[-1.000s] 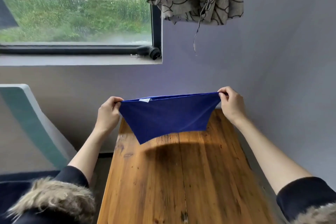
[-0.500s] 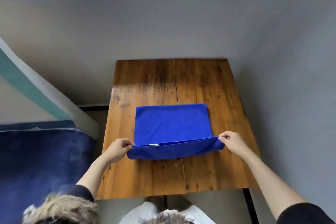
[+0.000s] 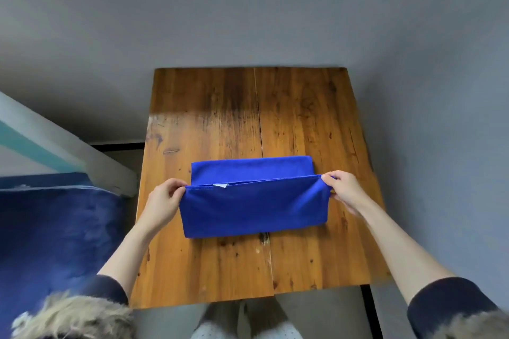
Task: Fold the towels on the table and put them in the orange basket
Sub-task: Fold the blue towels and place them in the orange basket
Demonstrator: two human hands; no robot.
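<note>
**Blue towel held at both ends over the table**

The towel (image 3: 254,206) stretches between the two hands, its lower fold resting on the table (image 3: 303,118) about midway between the far and near edges, closer to the left edge than the right. The left hand (image 3: 162,201) pinches the left upper corner; the right hand (image 3: 344,190) pinches the right upper corner, fingers curled around the cloth. The towel is a plain, soft blue fabric, folded into a long rectangle, with a small white tag (image 3: 221,186) showing near its upper edge. A back layer lies flat behind the lifted flap. The table is glossy, knotty wooden planks with a seam down the middle.
</note>
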